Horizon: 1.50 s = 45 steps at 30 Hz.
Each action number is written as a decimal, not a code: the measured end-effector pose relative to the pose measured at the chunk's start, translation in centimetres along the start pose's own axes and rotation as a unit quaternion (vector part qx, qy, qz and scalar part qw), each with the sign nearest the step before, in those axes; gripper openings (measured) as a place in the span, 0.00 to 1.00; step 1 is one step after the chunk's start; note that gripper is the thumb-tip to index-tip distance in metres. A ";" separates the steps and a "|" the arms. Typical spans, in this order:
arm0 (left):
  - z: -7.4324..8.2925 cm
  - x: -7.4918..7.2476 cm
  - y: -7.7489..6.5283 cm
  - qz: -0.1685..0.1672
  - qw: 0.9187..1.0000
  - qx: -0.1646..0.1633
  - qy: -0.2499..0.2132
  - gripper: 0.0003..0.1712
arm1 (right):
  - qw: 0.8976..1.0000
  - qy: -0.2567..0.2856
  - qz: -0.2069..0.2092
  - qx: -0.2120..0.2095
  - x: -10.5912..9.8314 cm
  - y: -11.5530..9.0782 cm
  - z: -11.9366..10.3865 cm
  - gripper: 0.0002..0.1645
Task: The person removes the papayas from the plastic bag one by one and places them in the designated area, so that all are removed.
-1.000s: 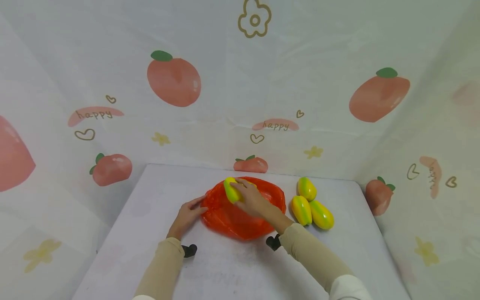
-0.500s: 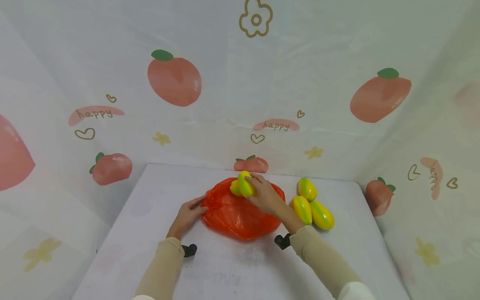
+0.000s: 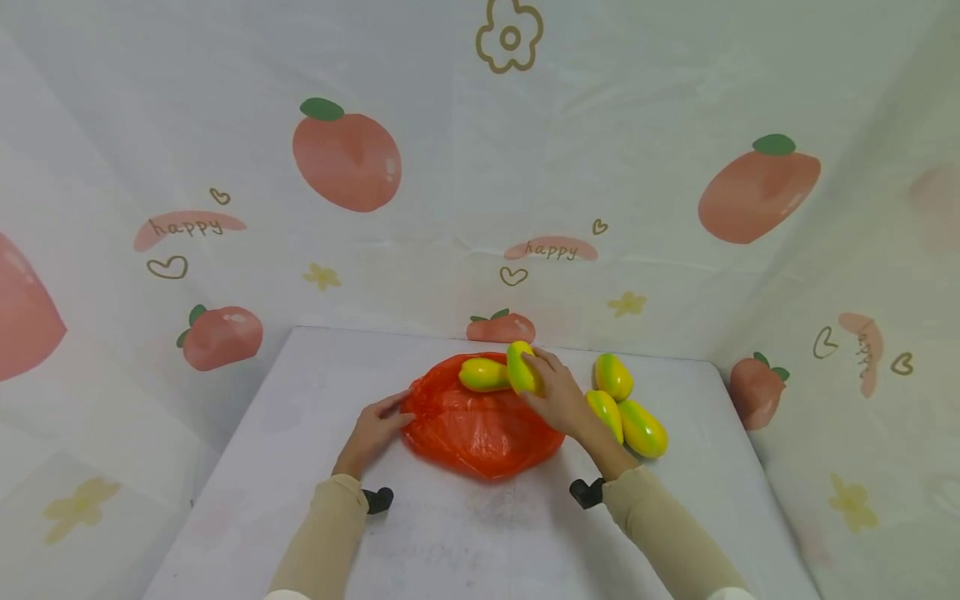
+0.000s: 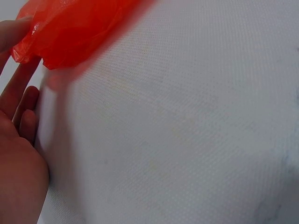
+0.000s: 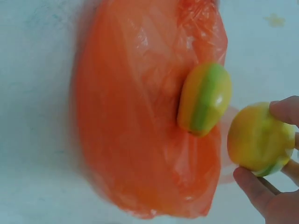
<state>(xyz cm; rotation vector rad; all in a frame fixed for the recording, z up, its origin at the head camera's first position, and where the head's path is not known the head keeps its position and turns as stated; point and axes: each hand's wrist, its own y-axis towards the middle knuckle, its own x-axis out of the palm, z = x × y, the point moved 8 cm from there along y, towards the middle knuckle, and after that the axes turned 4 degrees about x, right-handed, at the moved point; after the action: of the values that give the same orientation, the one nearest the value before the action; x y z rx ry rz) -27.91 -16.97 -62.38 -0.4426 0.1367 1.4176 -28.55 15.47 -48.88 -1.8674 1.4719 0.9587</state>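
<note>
A red plastic bag (image 3: 480,433) lies spread on the white table. Its left edge is pinched between the thumb and fingers of my left hand (image 3: 378,429); the left wrist view shows the thumb (image 4: 14,33) over the film and a finger beneath. My right hand (image 3: 562,396) grips a yellow-green papaya (image 3: 522,368), raised near the bag's far right edge. In the right wrist view this papaya (image 5: 259,140) sits between thumb and fingers, beside the bag. Another papaya (image 3: 482,375) lies on the far part of the bag, left of the held one.
Three more papayas rest right of the bag: one at the back (image 3: 614,377), one in front right (image 3: 643,429), and one partly behind my right wrist (image 3: 606,414). A printed cloth wall (image 3: 420,283) rises behind the table (image 3: 480,533) and at both sides.
My right hand has carried the papaya rightward across the bag's far side, uncovering the papaya lying there. The left hand stays at the bag's left edge.
</note>
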 end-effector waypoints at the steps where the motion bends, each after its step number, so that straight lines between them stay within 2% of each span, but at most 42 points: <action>1: 0.0 0.0 0.0 -0.001 1.000 -0.001 0.000 0.31 | 1.000 0.002 0.002 0.004 -0.2 -0.2 0.3 0.40; 7: -0.3 0.0 0.1 -0.001 1.000 -0.007 0.007 0.32 | 0.999 -0.003 0.017 0.036 -1.3 -1.0 2.0 0.41; 12: -0.3 0.0 0.1 -0.002 1.000 0.001 0.010 0.32 | 0.998 -0.010 0.039 0.052 -2.2 -1.5 3.4 0.42; 19: -0.2 0.0 0.2 -0.002 1.000 0.002 0.007 0.32 | 0.996 -0.004 0.042 0.080 -3.1 -2.2 5.3 0.42; 22: -0.2 0.0 0.1 -0.002 1.000 0.001 0.011 0.32 | 0.996 0.001 0.055 0.077 -3.8 -2.6 6.2 0.42; 27: -0.2 -0.1 0.1 -0.003 1.000 0.003 0.007 0.32 | 0.995 0.005 0.092 0.049 -5.1 -3.1 7.4 0.41; 30: -0.2 -0.1 0.0 -0.005 1.000 0.003 0.007 0.32 | 0.994 0.001 0.102 0.049 -5.8 -3.4 8.1 0.40; 39: -0.5 0.1 -0.1 -0.006 1.000 -0.001 0.009 0.32 | 0.992 -0.014 0.086 0.091 -7.1 -4.6 10.6 0.41; 45: -0.3 0.1 -0.1 -0.006 1.000 0.001 0.011 0.33 | 0.991 -0.027 0.095 0.087 -8.3 -5.0 11.9 0.40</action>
<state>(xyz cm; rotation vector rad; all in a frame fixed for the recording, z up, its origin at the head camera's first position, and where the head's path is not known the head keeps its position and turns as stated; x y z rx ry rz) -27.76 -17.02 -62.65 -0.4574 0.1526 1.4017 -27.06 30.71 -49.01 -1.5880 1.6675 0.9282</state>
